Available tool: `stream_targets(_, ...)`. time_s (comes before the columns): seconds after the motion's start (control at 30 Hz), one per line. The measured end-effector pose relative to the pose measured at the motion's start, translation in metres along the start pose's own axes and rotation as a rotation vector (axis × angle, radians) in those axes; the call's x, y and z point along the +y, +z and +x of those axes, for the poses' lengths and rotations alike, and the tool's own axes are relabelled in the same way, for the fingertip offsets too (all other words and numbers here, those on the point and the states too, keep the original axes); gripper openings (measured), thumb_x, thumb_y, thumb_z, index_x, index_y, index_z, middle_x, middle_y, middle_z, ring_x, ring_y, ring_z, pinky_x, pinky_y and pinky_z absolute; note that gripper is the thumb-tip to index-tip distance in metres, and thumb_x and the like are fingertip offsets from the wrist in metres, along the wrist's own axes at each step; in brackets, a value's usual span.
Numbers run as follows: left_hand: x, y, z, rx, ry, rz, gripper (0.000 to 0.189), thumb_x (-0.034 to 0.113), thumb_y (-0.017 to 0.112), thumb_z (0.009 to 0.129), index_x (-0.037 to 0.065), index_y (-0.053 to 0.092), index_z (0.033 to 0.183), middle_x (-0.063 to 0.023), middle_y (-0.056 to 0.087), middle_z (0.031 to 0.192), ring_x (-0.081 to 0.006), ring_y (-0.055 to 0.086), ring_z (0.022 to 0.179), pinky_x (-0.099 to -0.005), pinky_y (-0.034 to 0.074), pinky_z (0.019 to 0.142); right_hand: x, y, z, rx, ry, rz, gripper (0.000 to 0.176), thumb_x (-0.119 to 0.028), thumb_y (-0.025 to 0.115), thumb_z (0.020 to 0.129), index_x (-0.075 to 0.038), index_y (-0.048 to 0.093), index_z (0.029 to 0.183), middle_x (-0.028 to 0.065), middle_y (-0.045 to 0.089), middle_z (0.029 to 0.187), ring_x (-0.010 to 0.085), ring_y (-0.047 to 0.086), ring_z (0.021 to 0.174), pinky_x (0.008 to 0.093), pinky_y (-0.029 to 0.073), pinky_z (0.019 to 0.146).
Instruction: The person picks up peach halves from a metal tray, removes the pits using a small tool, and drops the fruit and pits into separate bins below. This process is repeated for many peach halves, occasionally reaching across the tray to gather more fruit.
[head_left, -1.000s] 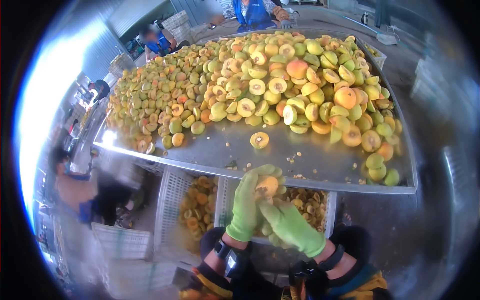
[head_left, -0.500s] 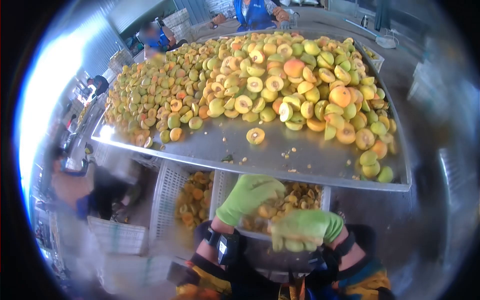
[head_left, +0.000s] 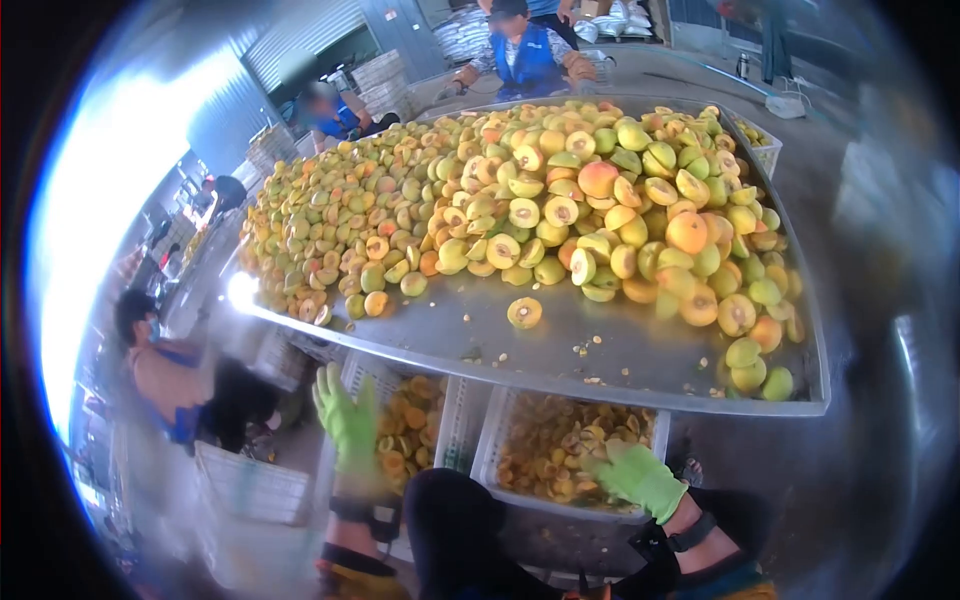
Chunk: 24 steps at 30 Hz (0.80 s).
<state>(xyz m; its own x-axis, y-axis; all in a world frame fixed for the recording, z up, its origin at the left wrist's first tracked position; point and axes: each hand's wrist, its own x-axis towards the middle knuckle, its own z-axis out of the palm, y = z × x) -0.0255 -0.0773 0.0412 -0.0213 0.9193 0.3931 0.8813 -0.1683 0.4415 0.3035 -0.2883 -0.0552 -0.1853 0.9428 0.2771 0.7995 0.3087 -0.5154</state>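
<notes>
My left hand (head_left: 347, 418), in a light green glove, is raised with its fingers spread, holding nothing, over the left side of a white crate (head_left: 452, 440) of cut fruit. My right hand (head_left: 642, 482), gloved alike, reaches over the right part of a second white crate (head_left: 489, 440). Its fingers look stretched out, though the tips are blurred, and I see nothing held. Cut fruit halves (head_left: 560, 450) fill this crate. Above it, a metal table (head_left: 440, 325) bears a large heap of halved yellow-green, apricot-like stone fruit (head_left: 400, 210). One half (head_left: 524, 312) lies apart near the front.
The table's raised metal rim (head_left: 560, 392) runs above both crates. At the lower left stands another white crate (head_left: 250, 485), near a seated person (head_left: 175, 385). A person in a blue vest (head_left: 525, 60) is at the far side. My knee (head_left: 455, 510) is beside the right crate.
My hands were close together over the right crate. The left has swung away to the left and opened; the right has shifted slightly right. The view has tilted, so the table appears lower.
</notes>
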Motion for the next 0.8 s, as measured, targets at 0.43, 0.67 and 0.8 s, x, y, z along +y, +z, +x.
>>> stream_targets(0.43,0.164,0.209,0.046,-0.556,0.397,-0.042,0.046,0.033,0.07,0.084,0.0,0.06,0.114,-0.0211,0.065,0.111,-0.0375,0.063,0.099,-0.0443,0.051,0.085,-0.014,-0.044,0.054,0.323,0.524,0.517,0.021,-0.022,0.063,0.094,-0.002,0.059,0.088,0.0156,0.06,0.073,0.0279,0.062,0.067,0.0365,0.047,0.059)
stream_targets(0.67,0.168,0.091,-0.042,-0.828,-0.007,-1.219,0.037,0.034,0.06,0.095,0.001,0.06,0.111,-0.0109,0.066,0.107,-0.0211,0.065,0.092,-0.0345,0.055,0.081,-0.042,-0.035,0.073,0.544,0.262,0.409,0.024,-0.023,0.062,0.095,-0.002,0.059,0.084,0.0142,0.057,0.058,0.0313,0.058,0.051,0.041,0.045,0.049)
stream_targets(0.8,0.172,0.061,-0.074,-0.869,-0.486,-1.61,0.055,0.053,0.048,0.098,0.001,0.061,0.11,-0.0132,0.066,0.103,-0.0227,0.066,0.088,-0.0332,0.056,0.081,-0.068,-0.035,0.071,0.431,0.223,0.139,0.027,-0.025,0.062,0.094,-0.003,0.057,0.079,0.0142,0.055,0.054,0.0308,0.057,0.046,0.0401,0.043,0.045)
